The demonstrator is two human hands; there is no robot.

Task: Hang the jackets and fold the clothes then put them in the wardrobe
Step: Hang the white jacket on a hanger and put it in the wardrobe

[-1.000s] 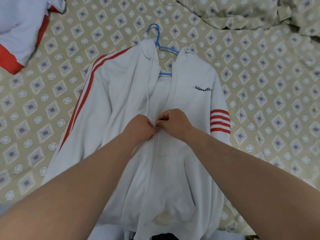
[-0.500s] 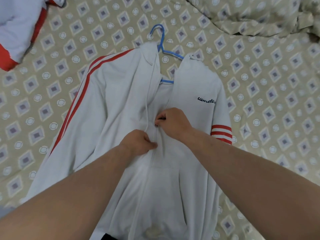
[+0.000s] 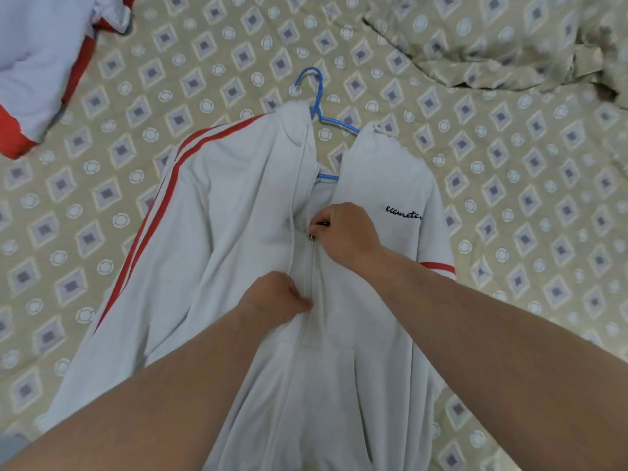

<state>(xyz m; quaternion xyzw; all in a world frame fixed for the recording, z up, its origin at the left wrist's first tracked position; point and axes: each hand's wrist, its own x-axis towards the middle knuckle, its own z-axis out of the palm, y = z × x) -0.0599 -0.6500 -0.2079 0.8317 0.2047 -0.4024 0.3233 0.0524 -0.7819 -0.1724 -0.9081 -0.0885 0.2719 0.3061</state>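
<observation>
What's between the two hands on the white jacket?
Head view: a zipped stretch of zipper on the jacket runs from left hand to right hand.

Noted beige diamond-print bed sheet (image 3: 204, 62) spread flat | found white jacket (image 3: 238, 215) on blue hanger (image 3: 317, 107) laid directly beneath the fingers (image 3: 319, 223) | spotted red-and-white garment (image 3: 34, 62) far up-left of them | saw crumpled same-print quilt (image 3: 492, 39) far up-right.

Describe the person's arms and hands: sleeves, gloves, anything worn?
Left forearm and right forearm are bare up to the frame edge, with no sleeve or cuff in view. Left hand and right hand are ungloved. No watch or band at either wrist, no ring on the fingers that show.
</observation>
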